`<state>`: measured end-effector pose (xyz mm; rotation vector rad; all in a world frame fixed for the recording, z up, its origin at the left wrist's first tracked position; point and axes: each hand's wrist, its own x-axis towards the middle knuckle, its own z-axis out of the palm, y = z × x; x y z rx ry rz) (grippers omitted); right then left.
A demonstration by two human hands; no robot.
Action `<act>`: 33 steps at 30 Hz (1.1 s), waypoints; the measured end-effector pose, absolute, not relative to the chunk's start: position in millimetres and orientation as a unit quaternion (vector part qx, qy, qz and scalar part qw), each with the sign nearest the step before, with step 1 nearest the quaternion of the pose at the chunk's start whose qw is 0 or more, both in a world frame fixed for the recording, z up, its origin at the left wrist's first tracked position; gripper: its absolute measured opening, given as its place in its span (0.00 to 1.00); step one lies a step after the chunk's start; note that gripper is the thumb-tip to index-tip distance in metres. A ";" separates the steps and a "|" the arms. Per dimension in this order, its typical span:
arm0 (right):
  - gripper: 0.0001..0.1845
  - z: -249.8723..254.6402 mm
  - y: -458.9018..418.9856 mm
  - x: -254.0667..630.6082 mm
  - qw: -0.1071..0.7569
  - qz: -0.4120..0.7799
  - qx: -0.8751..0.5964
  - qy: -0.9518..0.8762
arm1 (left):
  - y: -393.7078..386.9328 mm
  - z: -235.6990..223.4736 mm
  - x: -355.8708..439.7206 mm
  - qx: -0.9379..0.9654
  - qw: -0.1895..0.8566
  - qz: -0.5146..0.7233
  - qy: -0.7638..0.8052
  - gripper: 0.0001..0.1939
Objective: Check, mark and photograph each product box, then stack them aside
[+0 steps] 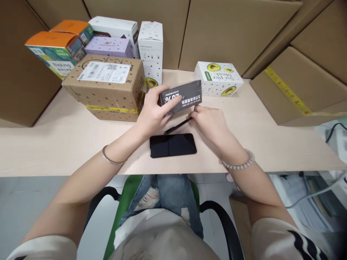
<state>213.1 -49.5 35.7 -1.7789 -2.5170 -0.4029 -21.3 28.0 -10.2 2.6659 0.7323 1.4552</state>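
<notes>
My left hand (155, 106) grips a small dark grey box (187, 94) with white print, "20%" and "chocolate" among it; the box is tilted above the table. My right hand (207, 122) is closed, its fingertips at the upper right end of a black pen (177, 126), just below the box's right corner. The pen slants down to the left, close over the tabletop. A black phone (173, 145) with a dark screen lies flat below the pen, between my wrists.
A taped cardboard carton (111, 94) stands left of my left hand. Behind it are orange-topped boxes (54, 50), a purple box (110, 47) and white boxes (150, 47). An avocado-printed white box (218, 79) sits back right. Large cardboard boxes (298, 90) border the table (271, 151).
</notes>
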 end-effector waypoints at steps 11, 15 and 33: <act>0.12 31.2 -47.6 211.7 0.058 -0.003 -0.531 -0.846 | 26.3 -11.2 -18.1 0.849 -0.011 0.467 0.248 0.17; 0.32 31.0 -53.8 214.5 0.100 0.154 -0.437 -0.880 | 28.5 -11.9 -19.5 0.850 -0.011 0.466 0.247 0.16; 0.33 34.4 -72.9 198.0 0.111 0.191 -0.381 -0.898 | 36.1 -7.9 -22.9 0.832 0.014 0.508 0.223 0.39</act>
